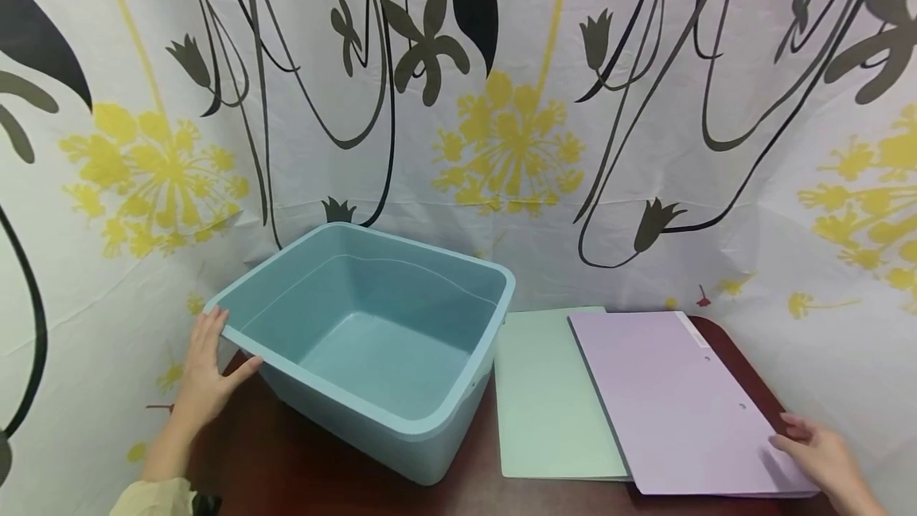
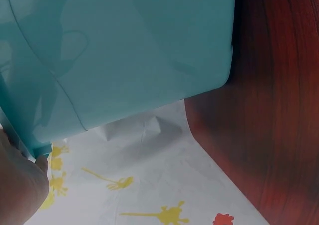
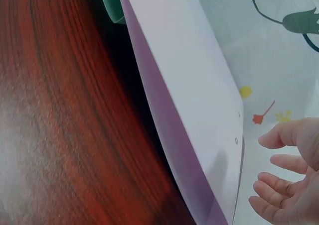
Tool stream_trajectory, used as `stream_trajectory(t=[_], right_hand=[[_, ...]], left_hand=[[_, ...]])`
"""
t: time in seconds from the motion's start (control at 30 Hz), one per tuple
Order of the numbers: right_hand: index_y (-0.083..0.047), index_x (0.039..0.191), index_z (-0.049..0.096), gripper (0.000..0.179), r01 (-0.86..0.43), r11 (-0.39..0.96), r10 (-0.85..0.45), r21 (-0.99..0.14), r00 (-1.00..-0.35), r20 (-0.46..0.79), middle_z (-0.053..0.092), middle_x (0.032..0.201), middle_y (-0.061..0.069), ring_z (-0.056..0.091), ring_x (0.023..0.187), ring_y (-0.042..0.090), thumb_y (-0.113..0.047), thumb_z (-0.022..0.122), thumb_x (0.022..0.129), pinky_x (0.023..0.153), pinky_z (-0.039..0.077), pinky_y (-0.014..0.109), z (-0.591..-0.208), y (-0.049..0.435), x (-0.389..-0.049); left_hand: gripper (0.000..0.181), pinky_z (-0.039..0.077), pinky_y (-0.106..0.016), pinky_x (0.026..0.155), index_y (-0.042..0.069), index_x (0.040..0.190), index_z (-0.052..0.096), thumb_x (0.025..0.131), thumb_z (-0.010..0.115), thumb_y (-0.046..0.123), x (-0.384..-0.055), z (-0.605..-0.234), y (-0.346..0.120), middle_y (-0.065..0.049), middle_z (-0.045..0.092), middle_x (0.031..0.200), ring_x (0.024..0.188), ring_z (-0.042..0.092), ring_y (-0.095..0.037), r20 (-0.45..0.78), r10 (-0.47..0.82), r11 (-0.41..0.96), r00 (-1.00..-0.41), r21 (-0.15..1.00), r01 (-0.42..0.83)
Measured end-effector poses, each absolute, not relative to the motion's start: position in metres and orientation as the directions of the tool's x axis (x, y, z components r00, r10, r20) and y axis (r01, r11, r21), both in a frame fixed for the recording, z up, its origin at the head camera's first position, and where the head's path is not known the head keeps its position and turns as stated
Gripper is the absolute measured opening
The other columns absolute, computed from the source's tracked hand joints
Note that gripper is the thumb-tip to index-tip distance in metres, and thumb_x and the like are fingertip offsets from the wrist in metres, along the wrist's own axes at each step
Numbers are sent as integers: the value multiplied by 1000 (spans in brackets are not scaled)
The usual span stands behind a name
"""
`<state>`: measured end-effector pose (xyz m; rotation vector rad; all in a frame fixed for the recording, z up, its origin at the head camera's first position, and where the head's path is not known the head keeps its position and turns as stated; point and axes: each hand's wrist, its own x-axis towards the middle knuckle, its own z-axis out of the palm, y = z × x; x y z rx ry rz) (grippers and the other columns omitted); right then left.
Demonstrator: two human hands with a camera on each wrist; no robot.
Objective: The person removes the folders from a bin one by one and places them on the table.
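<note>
A light blue plastic bin [image 1: 387, 357] stands on the left of the table. My left hand [image 1: 208, 373] is at its left corner, fingertips on the rim and thumb spread along the front edge. In the left wrist view, part of that hand [image 2: 22, 185] shows beside the bin's wall [image 2: 139, 51]. On the right lies a purple file folder [image 1: 688, 404], partly over a pale green folder [image 1: 552, 396]. Beside the purple folder's right edge is my right hand [image 1: 820, 452]. The right wrist view shows that hand [image 3: 286, 175] with loosely bent fingers, apart from the purple folder [image 3: 189, 95].
The dark red-brown wooden table [image 1: 286, 460] has a rounded far right corner. A white cloth printed with flowers [image 1: 537, 245] hangs close behind and on both sides.
</note>
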<state>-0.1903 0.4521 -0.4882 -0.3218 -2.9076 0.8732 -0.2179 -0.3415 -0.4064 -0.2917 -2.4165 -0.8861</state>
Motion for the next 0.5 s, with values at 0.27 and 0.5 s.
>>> stream_trajectory(t=[0.27,0.5], right_hand=[[24,118,37,61,186,799,204,-571,-978,-33,45,106,44,51,92,52,-21,60,83,68,45,47,-482,444,-195],[23,113,43,52,93,812,193,-576,-974,115,48,101,44,60,79,40,-14,62,81,55,39,20,-481,438,-194]], left_hand=[[90,-1,-62,101,1,145,6,82,63,31,-214,-404,-343,-16,-6,151,137,-12,-28,493,32,804,-870,504,315],[92,1,-55,106,1,145,10,80,65,36,-209,-399,-337,-17,0,151,138,-8,-29,548,107,863,-830,364,351]])
